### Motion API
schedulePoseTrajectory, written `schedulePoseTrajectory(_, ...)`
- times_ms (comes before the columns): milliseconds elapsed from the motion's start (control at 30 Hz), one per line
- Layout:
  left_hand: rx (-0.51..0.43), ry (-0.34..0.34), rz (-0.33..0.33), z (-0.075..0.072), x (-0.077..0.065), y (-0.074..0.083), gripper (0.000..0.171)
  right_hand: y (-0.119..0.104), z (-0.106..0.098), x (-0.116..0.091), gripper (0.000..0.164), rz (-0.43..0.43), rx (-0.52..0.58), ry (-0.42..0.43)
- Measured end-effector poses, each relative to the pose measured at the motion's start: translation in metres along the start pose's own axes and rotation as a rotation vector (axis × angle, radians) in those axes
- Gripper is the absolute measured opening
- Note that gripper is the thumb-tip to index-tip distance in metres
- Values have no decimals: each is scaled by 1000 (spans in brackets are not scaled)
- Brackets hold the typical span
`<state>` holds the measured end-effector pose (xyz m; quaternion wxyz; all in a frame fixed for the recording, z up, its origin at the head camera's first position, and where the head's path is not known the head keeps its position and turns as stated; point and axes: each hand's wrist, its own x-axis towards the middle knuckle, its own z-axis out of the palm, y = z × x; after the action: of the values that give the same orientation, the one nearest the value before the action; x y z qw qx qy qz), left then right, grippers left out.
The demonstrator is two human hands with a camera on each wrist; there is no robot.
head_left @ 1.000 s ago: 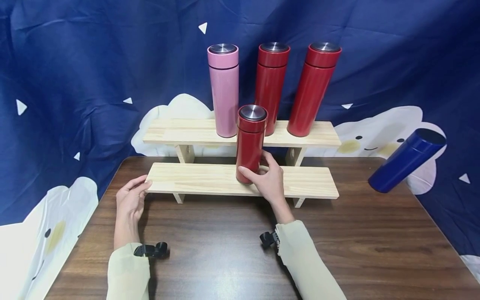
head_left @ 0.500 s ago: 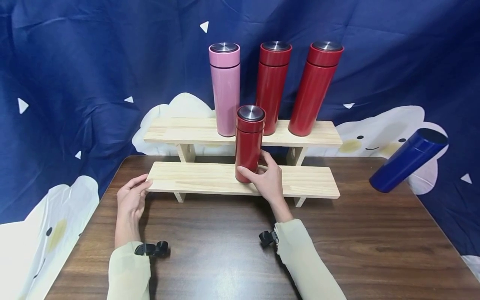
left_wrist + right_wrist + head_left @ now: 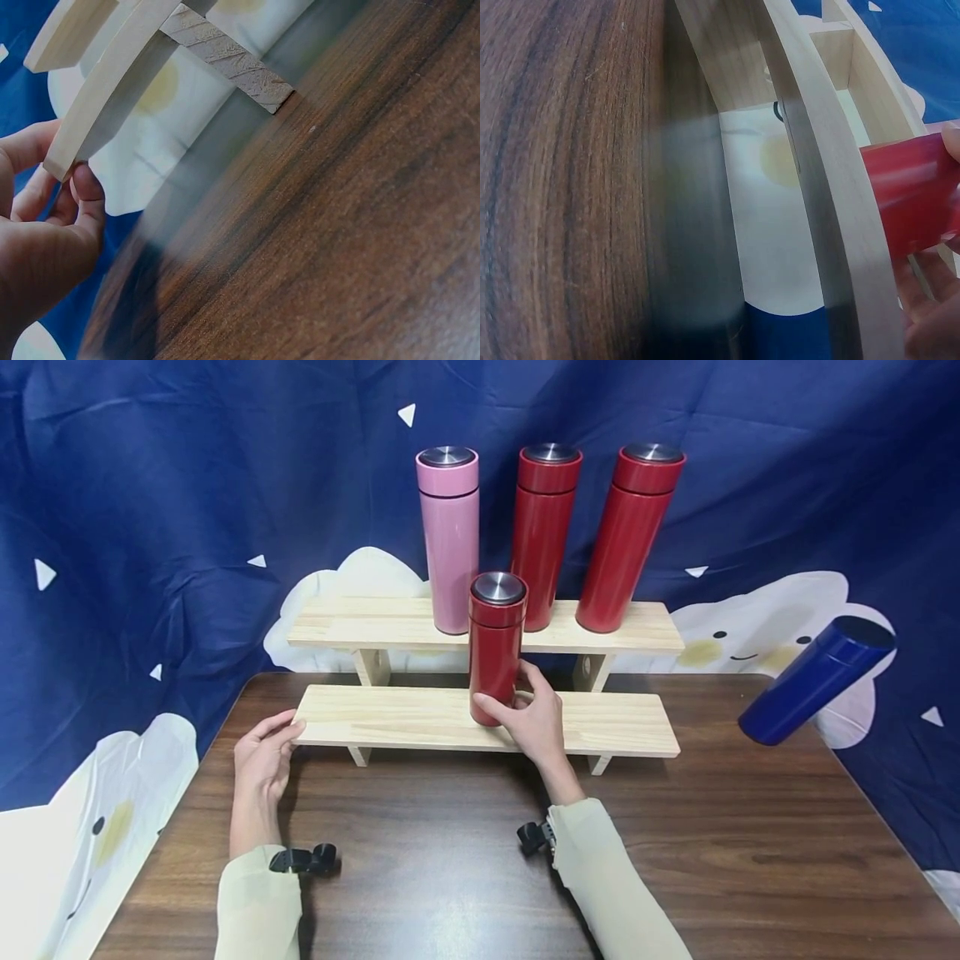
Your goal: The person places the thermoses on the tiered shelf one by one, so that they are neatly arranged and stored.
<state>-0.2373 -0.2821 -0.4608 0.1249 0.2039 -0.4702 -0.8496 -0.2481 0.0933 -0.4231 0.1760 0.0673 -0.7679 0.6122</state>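
My right hand point(image 3: 536, 718) grips the lower part of a red thermos bottle point(image 3: 497, 647), which stands upright on the lower step of a two-step wooden shelf point(image 3: 390, 714). In the right wrist view, fingers point(image 3: 930, 285) curl round the red bottle point(image 3: 915, 195) right at the board's edge. At the lower step's left end, my left hand point(image 3: 262, 756) pinches the board; the left wrist view has the thumb point(image 3: 88, 195) under the board end point(image 3: 71, 142) and the other fingers on its far side. The upper step holds a pink thermos point(image 3: 452, 552) and two red thermoses point(image 3: 546, 543) point(image 3: 628, 543).
A blue thermos point(image 3: 813, 681) stands at the right on the dark wooden table point(image 3: 450, 827), near its back edge. Behind everything hangs a blue cloth point(image 3: 225, 460) with white cloud faces and small triangles.
The gripped red thermos has shifted slightly left along the lower step with my right hand. My left hand has stayed at the board's end.
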Motion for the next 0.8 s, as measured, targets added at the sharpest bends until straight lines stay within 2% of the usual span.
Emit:
schedulePoseTrajectory(333,26,-7,3,-1,-1,0,26,0,-3,0,71,31,15,-38)
schedulePoseTrajectory(600,59,6,5,0,-5,1,27,3,-8,-2,76,54,79,-54)
schedulePoseTrajectory(800,27,10,-7,0,-4,1,27,3,-18,-3,73,59,130,-58)
